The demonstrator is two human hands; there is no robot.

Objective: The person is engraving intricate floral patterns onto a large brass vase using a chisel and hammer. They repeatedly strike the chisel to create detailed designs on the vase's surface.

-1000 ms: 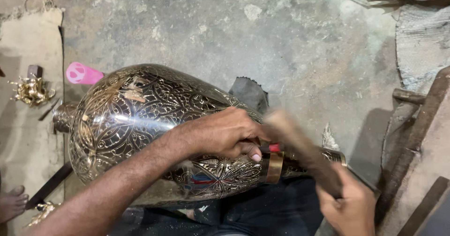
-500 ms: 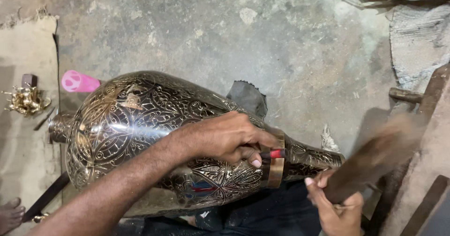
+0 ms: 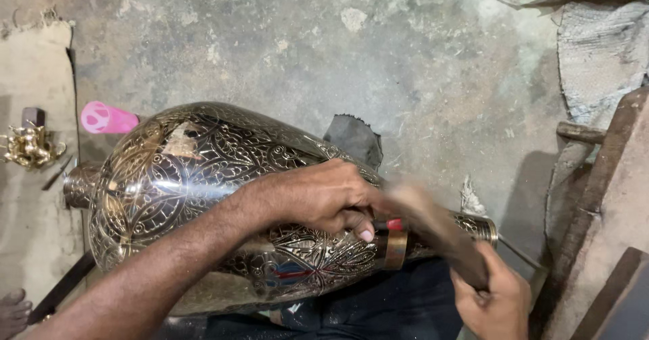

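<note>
Left hand point(image 3: 324, 198) fingers clamp a small red-tipped tool point(image 3: 391, 225) against the engraved silver-and-black metal vase point(image 3: 203, 191), centre frame; right hand point(image 3: 493, 299) fingers wrapped around a blurred wooden mallet point(image 3: 433, 225).

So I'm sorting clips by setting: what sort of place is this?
Probably a metal craft workshop, worked at floor level. A large engraved brass vase lies on its side on a rough concrete floor, the left hand steadies a small tool on it, and the right hand swings a wooden mallet.

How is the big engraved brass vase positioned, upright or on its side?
On its side: the engraved brass vase lies horizontal, neck pointing right, steadied by the left hand.
</note>
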